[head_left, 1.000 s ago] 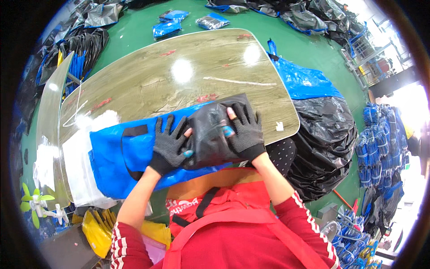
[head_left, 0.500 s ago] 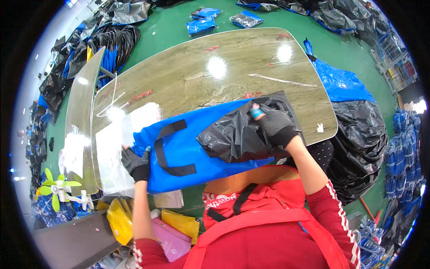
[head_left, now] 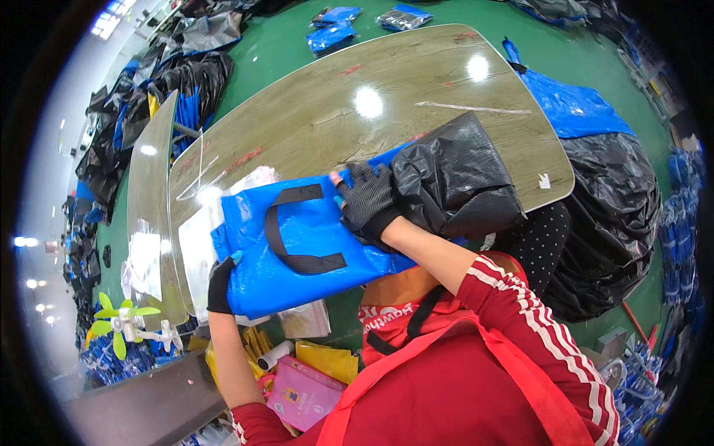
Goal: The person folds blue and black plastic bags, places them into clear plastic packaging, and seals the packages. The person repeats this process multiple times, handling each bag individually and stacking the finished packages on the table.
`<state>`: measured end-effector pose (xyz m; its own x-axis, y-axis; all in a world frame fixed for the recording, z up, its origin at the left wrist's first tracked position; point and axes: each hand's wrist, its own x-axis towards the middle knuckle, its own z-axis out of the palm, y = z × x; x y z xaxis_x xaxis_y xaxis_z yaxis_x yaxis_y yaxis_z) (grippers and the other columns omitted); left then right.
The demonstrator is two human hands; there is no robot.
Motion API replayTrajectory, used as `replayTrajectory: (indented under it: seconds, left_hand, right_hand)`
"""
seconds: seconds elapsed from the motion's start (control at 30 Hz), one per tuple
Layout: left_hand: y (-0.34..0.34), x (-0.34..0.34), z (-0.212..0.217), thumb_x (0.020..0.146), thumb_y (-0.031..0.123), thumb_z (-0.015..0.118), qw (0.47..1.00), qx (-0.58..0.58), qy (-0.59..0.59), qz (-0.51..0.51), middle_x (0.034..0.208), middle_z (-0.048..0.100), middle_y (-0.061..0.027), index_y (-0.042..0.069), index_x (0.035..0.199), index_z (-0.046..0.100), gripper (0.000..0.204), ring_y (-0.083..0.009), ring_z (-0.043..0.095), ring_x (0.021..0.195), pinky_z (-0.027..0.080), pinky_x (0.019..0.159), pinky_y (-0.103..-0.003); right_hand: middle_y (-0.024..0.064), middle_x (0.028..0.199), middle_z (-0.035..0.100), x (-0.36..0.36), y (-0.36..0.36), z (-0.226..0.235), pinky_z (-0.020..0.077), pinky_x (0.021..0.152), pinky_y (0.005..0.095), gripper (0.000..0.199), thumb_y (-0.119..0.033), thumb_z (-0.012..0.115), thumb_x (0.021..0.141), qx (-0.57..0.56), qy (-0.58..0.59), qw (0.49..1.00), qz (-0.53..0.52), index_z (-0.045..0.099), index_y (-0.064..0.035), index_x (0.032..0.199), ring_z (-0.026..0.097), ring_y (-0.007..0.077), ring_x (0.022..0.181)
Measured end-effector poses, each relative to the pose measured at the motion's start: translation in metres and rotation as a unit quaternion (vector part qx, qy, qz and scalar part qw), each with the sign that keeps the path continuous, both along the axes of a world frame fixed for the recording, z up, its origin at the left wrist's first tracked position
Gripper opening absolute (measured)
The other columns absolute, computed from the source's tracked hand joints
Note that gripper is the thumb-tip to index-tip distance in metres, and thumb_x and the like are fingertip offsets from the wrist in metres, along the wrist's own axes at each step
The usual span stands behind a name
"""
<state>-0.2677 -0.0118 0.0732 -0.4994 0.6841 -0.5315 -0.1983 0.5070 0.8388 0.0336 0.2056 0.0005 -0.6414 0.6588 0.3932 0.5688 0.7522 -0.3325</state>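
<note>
A blue bag [head_left: 297, 230] of woven plastic, with a black strap handle [head_left: 275, 223], lies folded across the near side of the table. Its black part [head_left: 457, 178] bulges out to the right. At the bag's left end, my left hand [head_left: 221, 286], in a black fingerless glove, grips the edge with the thumb on top; its other fingers are mostly hidden. My right hand [head_left: 366, 195], in a matching patterned glove, rests with fingers spread on top where blue meets black.
The wood-grain table [head_left: 357, 119] has a raised flap [head_left: 152, 171] on its left. A large blue-and-black bundle [head_left: 606, 201] stands at the right. Below left are a green fan [head_left: 123, 323], a pink packet [head_left: 301, 390] and yellow bags [head_left: 327, 360]. Folded blue packs [head_left: 332, 36] lie on the floor beyond.
My right hand has moved left from the black part onto the blue section's edge. The black part now extends further right, less crumpled. My left hand still holds the left end.
</note>
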Motion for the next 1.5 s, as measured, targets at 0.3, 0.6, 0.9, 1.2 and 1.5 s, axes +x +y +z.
replayTrajectory:
  seconds: [0.3,0.6,0.9,1.2,1.5]
  left_hand:
    - [0.18,0.277,0.082,0.086,0.026,0.064,0.987,0.104,-0.125,-0.013,0.096,0.064,-0.0108,0.002,0.108,0.059,0.033,-0.0226,0.063,0.088,0.051,0.085,-0.039]
    - [0.267,0.371,-0.024,0.089,0.041,0.059,0.603,0.305,0.616,-0.404,0.131,0.054,-0.021,0.009,0.119,0.065,0.044,-0.0388,0.048,0.123,0.035,0.102,-0.053]
    - [0.308,0.363,-0.062,0.091,0.04,0.05,0.622,0.339,0.542,-0.452,0.148,0.04,-0.0156,0.014,0.139,0.05,0.055,-0.0393,0.027,0.141,0.005,0.113,-0.065]
    - [0.287,0.229,-0.069,0.097,0.034,0.053,0.745,0.235,0.272,-0.563,0.155,0.033,-0.0088,0.013,0.144,0.044,0.052,-0.0258,0.03,0.143,0.025,0.115,-0.036]
    - [0.151,0.307,-0.032,0.095,0.05,0.05,0.931,0.078,0.294,-0.203,0.135,0.051,-0.0274,-0.005,0.137,0.045,0.069,-0.0408,0.053,0.122,0.047,0.096,-0.047]
  right_hand:
    - [0.0216,0.117,0.059,0.074,-0.065,-0.002,0.0473,0.089,0.0478,0.037,-0.022,0.05,0.095,-0.244,0.085,0.966,0.015,0.055,-0.0071,0.128,0.056,0.037,0.108]
    - [0.0198,0.121,0.059,0.104,-0.069,0.01,0.0469,0.094,0.0451,0.044,-0.029,0.053,0.092,-0.24,0.027,0.97,0.041,0.052,-0.0079,0.131,0.056,0.0345,0.112]
    - [0.0262,0.136,0.049,0.228,-0.009,0.041,0.0312,0.108,0.0544,0.078,-0.062,0.057,0.083,-0.008,0.072,0.997,-0.001,0.043,-0.0129,0.143,0.047,0.0431,0.126]
    - [0.0176,0.139,0.05,0.264,0.027,0.031,0.0292,0.11,0.0561,0.072,-0.032,0.072,0.073,0.134,-0.074,0.98,0.127,0.046,-0.0191,0.139,0.046,0.0377,0.131]
    - [0.0067,0.1,0.065,0.276,0.047,0.028,0.0499,0.077,0.0316,0.045,-0.041,0.068,0.09,-0.471,0.379,0.776,-0.179,0.064,-0.0019,0.112,0.06,0.0182,0.088]
